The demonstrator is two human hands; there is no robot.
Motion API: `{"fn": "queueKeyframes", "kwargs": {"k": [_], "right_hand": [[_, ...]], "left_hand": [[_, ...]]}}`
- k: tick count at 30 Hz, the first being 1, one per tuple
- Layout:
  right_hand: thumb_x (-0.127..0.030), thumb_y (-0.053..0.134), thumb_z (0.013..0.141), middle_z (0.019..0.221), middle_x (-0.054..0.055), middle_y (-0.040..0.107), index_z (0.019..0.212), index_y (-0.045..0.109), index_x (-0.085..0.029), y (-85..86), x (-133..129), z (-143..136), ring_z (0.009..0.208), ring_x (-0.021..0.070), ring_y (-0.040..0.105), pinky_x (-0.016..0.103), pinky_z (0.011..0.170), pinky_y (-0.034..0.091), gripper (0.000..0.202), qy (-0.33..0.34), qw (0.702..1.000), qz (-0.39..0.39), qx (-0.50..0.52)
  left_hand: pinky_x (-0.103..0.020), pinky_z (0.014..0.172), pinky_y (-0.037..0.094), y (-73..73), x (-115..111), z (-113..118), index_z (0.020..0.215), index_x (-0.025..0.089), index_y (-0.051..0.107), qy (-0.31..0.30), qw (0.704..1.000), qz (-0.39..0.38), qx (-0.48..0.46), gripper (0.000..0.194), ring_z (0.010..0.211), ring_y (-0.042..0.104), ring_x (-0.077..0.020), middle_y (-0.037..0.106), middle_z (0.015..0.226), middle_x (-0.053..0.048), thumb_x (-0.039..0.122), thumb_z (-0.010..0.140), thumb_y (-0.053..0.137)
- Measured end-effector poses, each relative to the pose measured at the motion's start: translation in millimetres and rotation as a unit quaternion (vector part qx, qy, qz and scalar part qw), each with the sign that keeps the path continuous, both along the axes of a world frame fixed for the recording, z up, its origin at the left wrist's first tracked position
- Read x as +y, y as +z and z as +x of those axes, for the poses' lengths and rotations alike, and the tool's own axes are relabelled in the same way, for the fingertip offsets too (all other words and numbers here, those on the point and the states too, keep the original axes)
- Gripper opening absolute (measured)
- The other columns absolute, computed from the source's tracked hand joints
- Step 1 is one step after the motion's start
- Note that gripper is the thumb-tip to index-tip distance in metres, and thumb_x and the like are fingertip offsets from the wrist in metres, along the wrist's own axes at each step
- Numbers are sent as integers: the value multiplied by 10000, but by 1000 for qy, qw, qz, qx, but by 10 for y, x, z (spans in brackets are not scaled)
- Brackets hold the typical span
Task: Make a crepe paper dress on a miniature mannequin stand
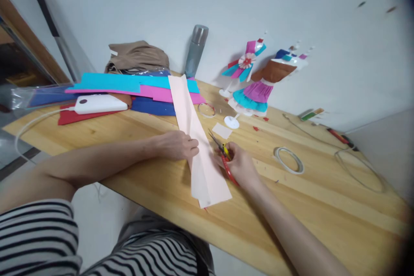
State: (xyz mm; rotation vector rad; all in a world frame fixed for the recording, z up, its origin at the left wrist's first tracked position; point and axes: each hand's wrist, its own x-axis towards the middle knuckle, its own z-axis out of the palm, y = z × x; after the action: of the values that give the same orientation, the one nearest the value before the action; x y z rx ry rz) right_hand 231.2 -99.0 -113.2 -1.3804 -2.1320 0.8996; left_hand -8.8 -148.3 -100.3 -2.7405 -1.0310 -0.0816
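A long strip of pale pink crepe paper (211,177) lies lengthwise across the wooden table, folded over on itself in part. My left hand (179,144) is closed on the strip's left edge near its middle, fingers curled around the paper. Just right of the strip, my right hand (241,161) grips a pair of scissors (230,171) with red and yellow handles. Their dark blades point up and left, toward the strip's right edge. A small pale paper square (222,130) lies beyond the blade tips.
Stacked coloured paper (110,82), a white power bank (101,103) and a bundled brown cloth (139,56) sit at the left. A grey bottle (196,51) stands behind. Miniature dress stands (258,88), tape rolls (289,160), a cable (343,172) and a cutter (338,135) occupy the right.
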Motion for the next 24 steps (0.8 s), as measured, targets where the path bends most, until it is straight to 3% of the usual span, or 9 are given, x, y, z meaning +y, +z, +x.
{"fn": "queueKeyframes", "kwargs": {"k": [6, 8, 11, 14, 17, 19, 24], "right_hand": [[-316, 629, 696, 566, -19, 564, 667, 478, -233, 57, 7, -232, 498, 134, 448, 248, 492, 302, 175, -8, 993, 31, -110], [-319, 634, 697, 565, -13, 563, 664, 471, -238, 41, 16, -253, 496, 140, 440, 253, 492, 298, 185, -11, 992, 44, -118], [-322, 635, 702, 568, 0, 578, 683, 475, -246, -2, 7, -257, 498, 162, 472, 263, 493, 309, 178, -18, 992, 58, -114], [-332, 629, 701, 573, 8, 600, 687, 474, -252, -33, -32, -256, 499, 183, 518, 274, 499, 342, 175, -20, 993, 73, -87], [-335, 614, 698, 539, -5, 583, 664, 454, -262, -47, -79, -262, 476, 187, 515, 284, 496, 370, 179, -19, 996, 75, -39], [-343, 602, 702, 529, -6, 577, 656, 445, -267, -54, -100, -266, 468, 187, 507, 289, 490, 377, 180, -21, 997, 73, -9], [-303, 545, 721, 555, -1, 584, 687, 452, -265, -68, -65, -275, 487, 184, 501, 288, 512, 374, 106, -8, 996, 91, -3]], "left_hand": [[-306, 491, 333, -80, -9, 2, 808, 143, 636, 12, 997, 75, -9, 213, 606, 578, -178, 634, 758, -87, 110, 918, 456], [-310, 511, 375, -76, 10, -13, 806, 150, 638, 51, 996, 56, -46, 135, 621, 589, -187, 650, 781, -86, 160, 874, 522], [-315, 546, 409, -22, 72, -58, 779, 169, 629, 163, 980, -2, -117, 168, 661, 618, -198, 666, 792, -70, 274, 869, 535], [-307, 634, 443, 7, 173, -126, 796, 176, 606, 310, 933, -28, -183, 254, 752, 655, -195, 682, 863, -68, 345, 928, 469], [-317, 691, 467, -38, 286, -207, 938, 179, 583, 453, 861, -39, -230, 249, 866, 677, -236, 679, 1014, -100, 419, 889, 542], [-339, 715, 485, -77, 353, -258, 1063, 184, 552, 487, 831, -71, -259, 375, 944, 679, -285, 677, 1055, -122, 478, 836, 611], [-373, 761, 520, -106, 476, -307, 1394, 177, 394, 475, 785, -141, -371, 713, 959, 692, -315, 701, 1014, -122, 441, 795, 676]]}}
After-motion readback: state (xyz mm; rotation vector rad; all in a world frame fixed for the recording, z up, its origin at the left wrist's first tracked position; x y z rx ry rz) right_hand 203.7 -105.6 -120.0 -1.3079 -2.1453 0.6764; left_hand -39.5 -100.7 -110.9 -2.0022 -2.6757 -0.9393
